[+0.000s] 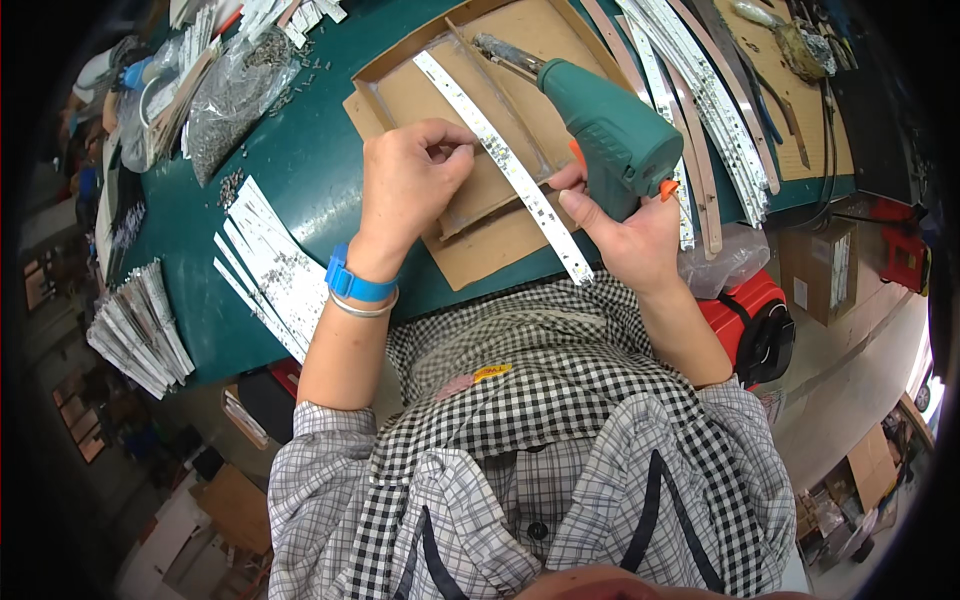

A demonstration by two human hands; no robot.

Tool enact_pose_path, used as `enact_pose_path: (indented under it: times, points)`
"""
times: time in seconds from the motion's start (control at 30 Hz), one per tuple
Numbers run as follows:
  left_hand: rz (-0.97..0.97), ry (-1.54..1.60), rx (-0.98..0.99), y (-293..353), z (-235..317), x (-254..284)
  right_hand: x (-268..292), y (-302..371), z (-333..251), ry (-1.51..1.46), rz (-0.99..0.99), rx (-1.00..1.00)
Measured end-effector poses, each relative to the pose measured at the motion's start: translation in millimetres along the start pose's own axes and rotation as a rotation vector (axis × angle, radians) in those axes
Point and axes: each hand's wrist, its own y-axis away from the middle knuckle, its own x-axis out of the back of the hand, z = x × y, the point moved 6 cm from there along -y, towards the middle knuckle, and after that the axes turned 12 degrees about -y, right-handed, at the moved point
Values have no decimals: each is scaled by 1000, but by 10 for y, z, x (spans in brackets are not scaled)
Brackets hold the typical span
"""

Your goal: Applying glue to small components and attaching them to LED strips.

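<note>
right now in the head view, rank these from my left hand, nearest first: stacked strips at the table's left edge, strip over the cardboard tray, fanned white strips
From the left hand:
1. Strip over the cardboard tray, just right of the fingers
2. Fanned white strips, lower left
3. Stacked strips, farthest left, at the table's edge

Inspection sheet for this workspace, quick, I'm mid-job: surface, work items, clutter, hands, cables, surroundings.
Surface: green table, bearing an open cardboard tray.
Job's things: white component strip extending over the tray; green gun-shaped tool.
Clutter: fanned white strips at left; clear bag of small parts, spilled pieces beside it.
Hands: right hand grips the tool; left hand curled beside the strip, grip unclear.
Cables: black cable far right, ends unclear.
Surroundings: cardboard box beyond the table's right side.
</note>
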Motion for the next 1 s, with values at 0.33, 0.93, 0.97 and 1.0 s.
enact_pose_path:
  times: [0.33,0.93,0.97,1.0]
  points:
    - [55,7,-67,43,44,-11,-13,-11,72,-43,30,51]
    - [157,-53,-115,65,154,-66,-8,-22,152,10,27,32]
    - [120,-40,-48,52,123,-69,-8,-26,147,19,29,25]
    - [117,-29,-48,48,116,-77,-8,-27,144,29,32,18]
